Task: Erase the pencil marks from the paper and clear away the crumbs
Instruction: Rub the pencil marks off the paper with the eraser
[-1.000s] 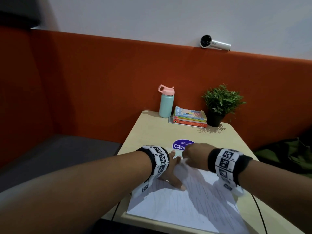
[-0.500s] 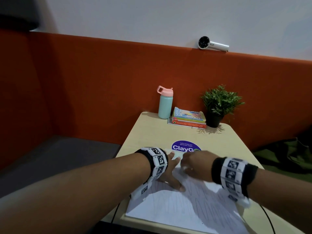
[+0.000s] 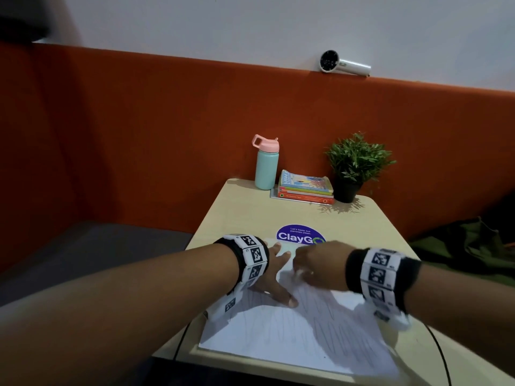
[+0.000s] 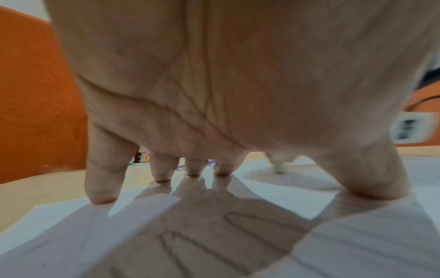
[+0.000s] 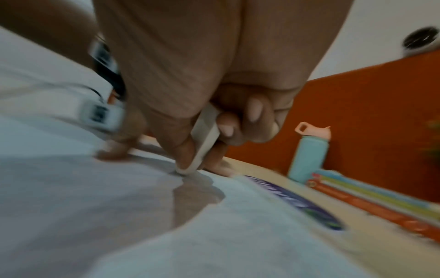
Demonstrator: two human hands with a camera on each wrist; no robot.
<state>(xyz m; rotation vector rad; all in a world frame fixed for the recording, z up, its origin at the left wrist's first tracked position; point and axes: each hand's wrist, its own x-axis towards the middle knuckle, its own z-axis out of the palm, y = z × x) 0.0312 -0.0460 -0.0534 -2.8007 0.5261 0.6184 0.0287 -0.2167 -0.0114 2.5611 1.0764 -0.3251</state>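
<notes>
On paper (image 3: 292,338): L hand (image 3: 271,277) fingers spread flat; R hand (image 3: 320,264) fingers pinching eraser (image 5: 204,141).

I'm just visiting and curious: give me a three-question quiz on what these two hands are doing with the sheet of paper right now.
1. True or false: the left hand lies with fingers spread flat on the white pencil-marked paper.
2. What does the right hand pinch? A) white eraser B) yellow pencil C) blue brush
3. Fill in: the teal bottle with a pink lid stands beside a stack of ____.

Key:
1. True.
2. A: the white eraser, its tip on the paper.
3. Books: the colourful stacked books.
</notes>
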